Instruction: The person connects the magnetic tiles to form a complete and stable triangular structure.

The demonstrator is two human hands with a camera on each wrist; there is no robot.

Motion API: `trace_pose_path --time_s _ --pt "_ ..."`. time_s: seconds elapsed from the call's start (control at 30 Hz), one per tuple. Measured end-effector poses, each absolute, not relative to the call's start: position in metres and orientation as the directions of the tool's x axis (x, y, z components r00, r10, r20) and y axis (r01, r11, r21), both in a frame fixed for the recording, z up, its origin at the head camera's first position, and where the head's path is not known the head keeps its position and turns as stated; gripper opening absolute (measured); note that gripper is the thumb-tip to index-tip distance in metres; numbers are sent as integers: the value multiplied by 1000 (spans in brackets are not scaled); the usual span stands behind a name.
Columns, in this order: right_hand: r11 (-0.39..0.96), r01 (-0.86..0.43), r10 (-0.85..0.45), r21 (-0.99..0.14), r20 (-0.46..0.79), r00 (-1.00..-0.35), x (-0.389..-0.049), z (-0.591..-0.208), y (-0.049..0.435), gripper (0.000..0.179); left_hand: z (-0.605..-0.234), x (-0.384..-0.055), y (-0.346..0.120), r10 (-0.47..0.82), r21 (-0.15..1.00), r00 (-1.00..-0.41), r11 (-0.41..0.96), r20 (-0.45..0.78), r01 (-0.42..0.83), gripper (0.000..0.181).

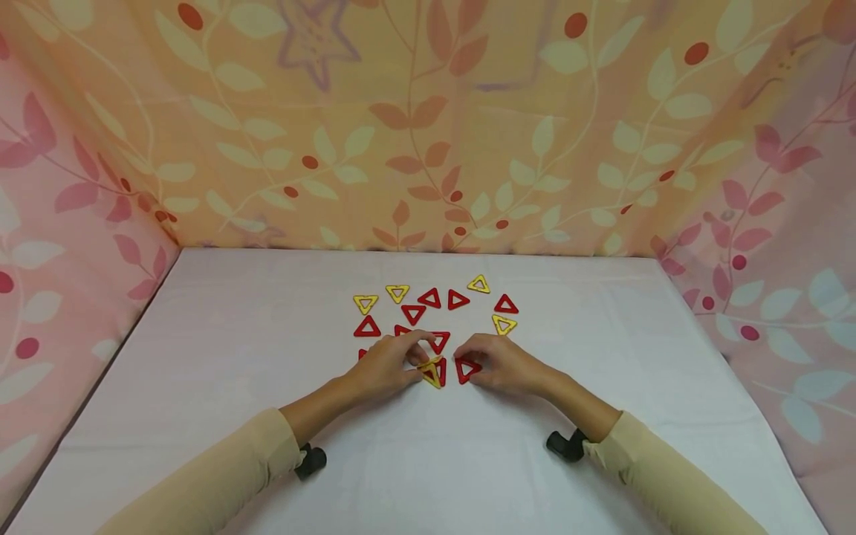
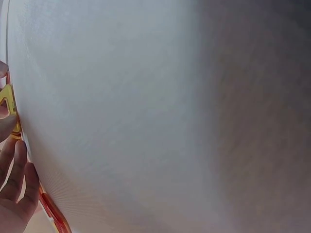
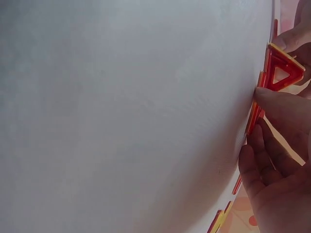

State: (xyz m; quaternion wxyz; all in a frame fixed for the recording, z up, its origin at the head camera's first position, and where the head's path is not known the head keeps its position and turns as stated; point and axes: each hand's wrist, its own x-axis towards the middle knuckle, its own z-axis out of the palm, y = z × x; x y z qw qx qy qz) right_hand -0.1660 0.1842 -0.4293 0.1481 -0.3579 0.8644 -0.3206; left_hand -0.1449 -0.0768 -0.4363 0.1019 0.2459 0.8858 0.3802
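Several triangles [image 1: 506,310] lie on a white surface [image 1: 234,319]. Near them, the left hand [image 1: 389,362] pinches a yellow triangle [image 1: 433,380], the right hand [image 1: 503,362] a red triangle [image 1: 460,371].

Wide outside, tight inside
Passable over outer cloth [image 1: 221,319] — blocked beyond left hand [image 1: 389,362] and right hand [image 1: 506,362] by triangles [image 1: 413,308].

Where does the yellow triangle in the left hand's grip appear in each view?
Head: yellow triangle below centre, in the left hand.
Left wrist: yellow triangle, left edge, mid-height.
Right wrist: yellow triangle, edge-on, upper right, by a red triangle.
Shared landmark: the left hand, in all three.
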Motion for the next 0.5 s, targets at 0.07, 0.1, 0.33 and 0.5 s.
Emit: trace_pose_path --time_s 0.07,0.1,0.33,0.5 --pt "547 -519 -708 -657 -31 -706 -166 -429 183 40 -436 -145 -77 511 719 -860 596 3 357 58" --pt "550 -518 -705 -655 -33 -708 -165 -429 183 41 -436 -145 -76 510 718 -860 597 5 359 58" --pt "561 -508 -698 -654 -42 -715 -165 -430 181 44 -435 -144 -76 508 721 -861 595 5 355 59" --pt "560 -502 -696 -659 -47 -716 -164 -431 180 43 -435 -144 -76 509 716 -860 598 7 360 60"
